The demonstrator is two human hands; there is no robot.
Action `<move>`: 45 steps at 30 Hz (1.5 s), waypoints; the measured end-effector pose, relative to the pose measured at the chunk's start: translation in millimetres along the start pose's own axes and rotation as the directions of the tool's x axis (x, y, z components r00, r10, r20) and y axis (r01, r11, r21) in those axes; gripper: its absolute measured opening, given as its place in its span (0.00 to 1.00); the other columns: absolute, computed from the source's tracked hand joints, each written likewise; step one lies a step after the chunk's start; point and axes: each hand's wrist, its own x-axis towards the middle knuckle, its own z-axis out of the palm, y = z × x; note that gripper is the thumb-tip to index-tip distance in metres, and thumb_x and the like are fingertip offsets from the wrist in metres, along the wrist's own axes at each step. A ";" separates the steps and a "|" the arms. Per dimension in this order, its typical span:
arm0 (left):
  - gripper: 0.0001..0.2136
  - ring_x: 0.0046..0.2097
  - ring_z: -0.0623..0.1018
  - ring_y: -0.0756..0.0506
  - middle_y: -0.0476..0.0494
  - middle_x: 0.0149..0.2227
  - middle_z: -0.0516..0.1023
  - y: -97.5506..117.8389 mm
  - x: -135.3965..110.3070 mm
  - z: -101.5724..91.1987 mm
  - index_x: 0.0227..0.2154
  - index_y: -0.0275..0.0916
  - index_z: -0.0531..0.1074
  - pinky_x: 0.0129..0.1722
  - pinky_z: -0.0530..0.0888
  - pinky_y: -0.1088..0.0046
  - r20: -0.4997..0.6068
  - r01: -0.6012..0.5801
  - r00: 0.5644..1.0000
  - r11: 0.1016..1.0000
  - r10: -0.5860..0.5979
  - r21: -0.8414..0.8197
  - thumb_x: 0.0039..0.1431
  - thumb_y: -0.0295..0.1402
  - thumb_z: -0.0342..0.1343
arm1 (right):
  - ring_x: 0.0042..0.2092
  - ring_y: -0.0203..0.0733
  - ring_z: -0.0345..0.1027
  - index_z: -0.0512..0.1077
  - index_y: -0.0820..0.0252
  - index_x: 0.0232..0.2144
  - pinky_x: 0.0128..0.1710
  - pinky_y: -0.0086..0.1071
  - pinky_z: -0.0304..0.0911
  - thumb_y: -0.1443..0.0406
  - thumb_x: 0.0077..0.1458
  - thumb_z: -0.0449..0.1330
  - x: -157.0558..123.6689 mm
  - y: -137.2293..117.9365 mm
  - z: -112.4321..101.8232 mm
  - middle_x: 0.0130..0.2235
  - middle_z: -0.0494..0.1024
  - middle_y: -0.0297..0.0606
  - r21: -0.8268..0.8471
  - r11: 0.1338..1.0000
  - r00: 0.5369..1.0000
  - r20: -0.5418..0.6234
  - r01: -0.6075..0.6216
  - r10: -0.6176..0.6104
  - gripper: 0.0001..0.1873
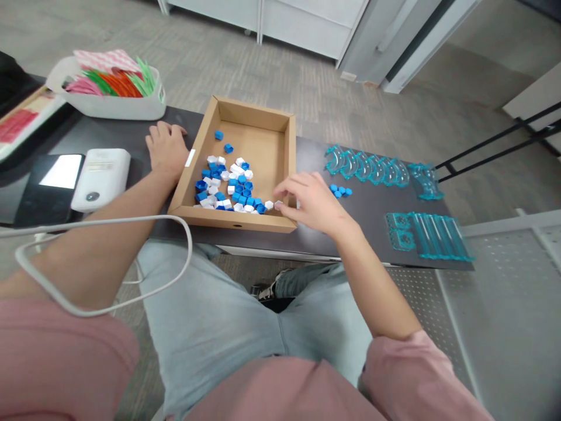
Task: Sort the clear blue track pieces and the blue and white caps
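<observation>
A shallow cardboard box (280, 120) sits on the dark table and holds several small blue and white hexagonal pieces (228, 190), most piled toward its near edge. My right hand (309, 202) reaches over the box's near right corner, fingers curled in a pinch beside a white piece (277, 204); whether it grips that piece is unclear. My left hand (165, 146) rests flat on the table against the box's left wall, fingers spread, holding nothing. Three loose blue pieces (340, 190) lie on the table just right of my right hand.
Clear turquoise curved parts (368, 166) line the table's far right, with ribbed turquoise blocks (432, 235) nearer. At left stand a white bin of coloured strips (109, 88), a white device (100, 177), a black device (48, 187), and a white cable (131, 221).
</observation>
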 end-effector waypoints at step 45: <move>0.27 0.75 0.62 0.26 0.23 0.75 0.66 0.5 7.4 5.0 0.68 0.30 0.73 0.77 0.59 0.37 -0.037 0.050 0.998 0.999 -0.051 -0.017 0.76 0.33 0.38 | 0.41 0.49 0.76 0.81 0.45 0.58 0.47 0.47 0.75 0.53 0.74 0.65 -106.7 25.9 -1.4 0.48 0.84 0.41 0.198 0.958 0.887 -0.374 -0.208 0.270 0.15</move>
